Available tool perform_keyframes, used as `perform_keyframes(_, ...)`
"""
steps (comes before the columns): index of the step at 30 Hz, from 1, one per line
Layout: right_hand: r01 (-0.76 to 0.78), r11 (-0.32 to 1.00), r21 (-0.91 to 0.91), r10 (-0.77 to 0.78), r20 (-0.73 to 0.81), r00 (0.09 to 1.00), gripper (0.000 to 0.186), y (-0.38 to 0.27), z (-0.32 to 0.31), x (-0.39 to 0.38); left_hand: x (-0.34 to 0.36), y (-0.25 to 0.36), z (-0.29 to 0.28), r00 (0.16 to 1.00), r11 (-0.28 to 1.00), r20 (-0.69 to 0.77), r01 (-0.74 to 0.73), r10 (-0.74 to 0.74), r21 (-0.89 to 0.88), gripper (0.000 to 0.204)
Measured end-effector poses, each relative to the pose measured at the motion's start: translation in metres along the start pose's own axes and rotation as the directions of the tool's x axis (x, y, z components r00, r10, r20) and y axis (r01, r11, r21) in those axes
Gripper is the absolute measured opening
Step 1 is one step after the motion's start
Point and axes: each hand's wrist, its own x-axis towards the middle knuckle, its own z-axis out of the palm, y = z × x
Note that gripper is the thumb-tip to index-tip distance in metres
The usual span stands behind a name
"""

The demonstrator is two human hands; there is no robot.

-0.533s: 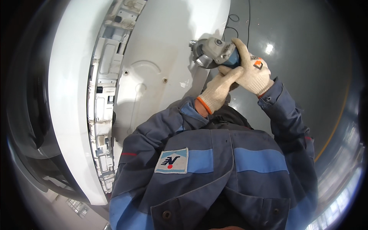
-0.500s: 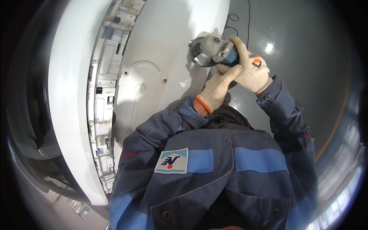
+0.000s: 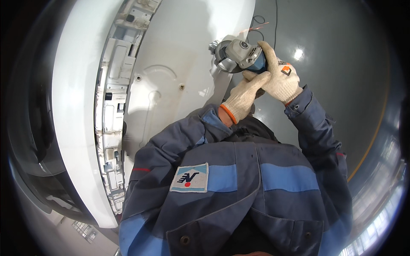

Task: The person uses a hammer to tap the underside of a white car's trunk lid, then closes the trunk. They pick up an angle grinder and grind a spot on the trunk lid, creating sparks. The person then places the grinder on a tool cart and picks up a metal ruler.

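Note:
Both my hands, in cream knitted work gloves, are wrapped round an angle grinder (image 3: pixel 240 52) with a grey metal head and a blue body. My right hand (image 3: pixel 279 79) grips the body from the right, thumb along its top. Beneath it, my left hand (image 3: pixel 243 96) closes on the near side, its fingers partly hidden by the tool. The disc guard (image 3: pixel 227 64) faces left, at the edge of a white metal panel (image 3: pixel 171 55). A thin streak of orange sparks (image 3: pixel 256 28) flies to the right beyond the grinder head. The disc's exact contact point is hidden.
Left of the panel runs a frame strip (image 3: pixel 113 106) with slots and brackets, then a smooth white outer panel (image 3: pixel 77 106) and dark glass. A black cable (image 3: pixel 276 25) loops on the grey floor (image 3: pixel 337 85). A yellow line (image 3: pixel 371 143) curves at the right.
Orange sparks now show beyond the grinder, where there were none before. The grinder head has shifted very slightly; both hands keep their grip.

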Motion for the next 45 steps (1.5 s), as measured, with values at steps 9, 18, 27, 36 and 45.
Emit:
perform_keyframes(9,-0.077,0.982,0.170,0.059,0.108,0.992,0.099,-0.002,0.000,-0.019,-0.020,-0.008,-0.004,0.987,1.000,0.161,-0.013,0.011,0.013,0.047)
perform_keyframes(18,0.091,0.995,0.038,-0.091,0.008,0.996,0.102,-0.024,-0.005,-0.005,-0.040,0.014,0.006,0.994,0.996,0.086,-0.070,0.074,-0.053,0.065)
perform_keyframes(27,0.094,0.990,0.100,-0.101,0.064,0.993,0.102,-0.017,-0.003,-0.012,-0.040,0.010,0.002,0.991,0.998,0.128,0.046,-0.042,-0.033,0.043)
perform_keyframes(36,0.147,0.987,0.069,-0.147,-0.001,0.989,0.097,-0.021,-0.005,-0.005,-0.029,-0.001,-0.006,0.996,0.998,0.092,0.019,-0.013,-0.064,0.057)
perform_keyframes(45,0.014,0.996,0.083,-0.020,0.073,0.997,0.100,-0.009,-0.001,-0.017,-0.034,-0.010,-0.001,0.995,0.985,0.077,0.076,-0.064,-0.156,0.037)
